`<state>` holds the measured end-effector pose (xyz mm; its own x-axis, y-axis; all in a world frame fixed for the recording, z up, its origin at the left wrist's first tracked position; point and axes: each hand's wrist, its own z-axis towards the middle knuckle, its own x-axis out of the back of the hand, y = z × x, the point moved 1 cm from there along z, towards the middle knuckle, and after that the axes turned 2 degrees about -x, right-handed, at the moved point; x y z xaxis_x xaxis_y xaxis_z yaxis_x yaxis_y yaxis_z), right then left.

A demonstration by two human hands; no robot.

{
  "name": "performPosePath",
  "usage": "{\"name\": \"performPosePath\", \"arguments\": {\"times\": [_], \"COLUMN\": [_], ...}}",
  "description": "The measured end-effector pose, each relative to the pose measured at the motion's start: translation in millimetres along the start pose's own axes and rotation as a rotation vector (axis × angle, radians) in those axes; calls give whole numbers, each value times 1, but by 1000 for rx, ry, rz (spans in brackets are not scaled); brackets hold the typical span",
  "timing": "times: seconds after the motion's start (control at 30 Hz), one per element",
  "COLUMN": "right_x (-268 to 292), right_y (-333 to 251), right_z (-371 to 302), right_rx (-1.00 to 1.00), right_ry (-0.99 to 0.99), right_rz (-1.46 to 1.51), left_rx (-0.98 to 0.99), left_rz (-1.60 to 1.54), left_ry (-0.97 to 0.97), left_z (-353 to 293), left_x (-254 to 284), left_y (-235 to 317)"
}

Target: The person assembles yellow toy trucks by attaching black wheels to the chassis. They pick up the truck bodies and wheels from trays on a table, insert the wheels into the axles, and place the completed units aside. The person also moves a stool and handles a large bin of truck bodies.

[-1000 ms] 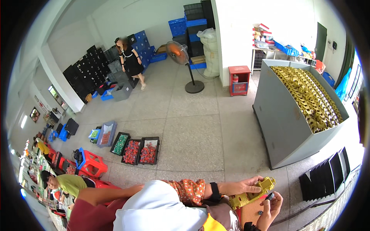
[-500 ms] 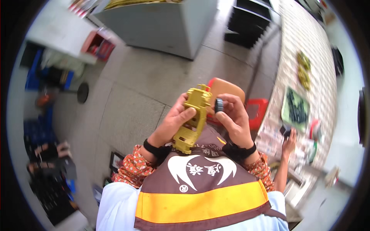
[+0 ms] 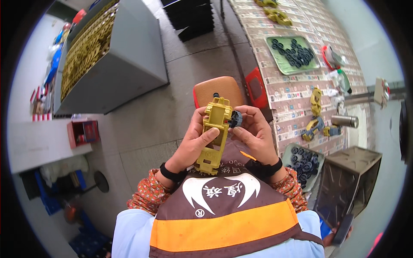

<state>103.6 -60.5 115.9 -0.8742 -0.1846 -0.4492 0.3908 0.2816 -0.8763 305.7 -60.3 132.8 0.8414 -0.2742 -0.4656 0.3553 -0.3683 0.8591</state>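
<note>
My left hand (image 3: 194, 141) is closed around a yellow plastic toy vehicle chassis (image 3: 210, 155), its thumb lying across the frame. The chassis stands nearly lengthwise in front of my apron, with cutouts showing in its body. In my right hand (image 3: 258, 136) a small dark toy wheel (image 3: 236, 119) is pinched between thumb and fingers. It sits against the right side of the chassis near the far end; whether it is seated on an axle I cannot tell. A small black piece (image 3: 216, 95) shows just beyond the chassis's far end.
Ahead stand a brown-seated chair (image 3: 223, 86) and a red stool (image 3: 257, 88). On the right table are a green tray (image 3: 297, 72) of wheels, yellow toy bodies (image 3: 316, 103), a steel flask (image 3: 344, 121) and another wheel tray (image 3: 313, 182). A brown crate (image 3: 350, 172) and grey bin (image 3: 133, 64) flank me.
The wheel in my right hand has moved from apart to against the chassis's side. My view has turned right, bringing more of the table into sight.
</note>
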Motion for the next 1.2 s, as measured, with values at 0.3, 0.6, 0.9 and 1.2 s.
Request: {"name": "performPosePath", "arguments": {"times": [0.3,0.6,0.9,1.2], "right_x": [19,28,24,21], "right_y": [11,28,7,-16], "right_z": [-33,-44,-40,-51], "right_rx": [85,136,163,425], "right_ry": [212,255,253,295], "right_rz": [37,-71,-220,-621], "left_rx": [141,202,247,417], "left_rz": [55,152,153,-44], "left_ry": [-162,-229,-212,-149], "left_z": [25,28,23,19], "left_x": [-16,-20,-8,-14], "left_y": [-16,-23,-29,-31]}}
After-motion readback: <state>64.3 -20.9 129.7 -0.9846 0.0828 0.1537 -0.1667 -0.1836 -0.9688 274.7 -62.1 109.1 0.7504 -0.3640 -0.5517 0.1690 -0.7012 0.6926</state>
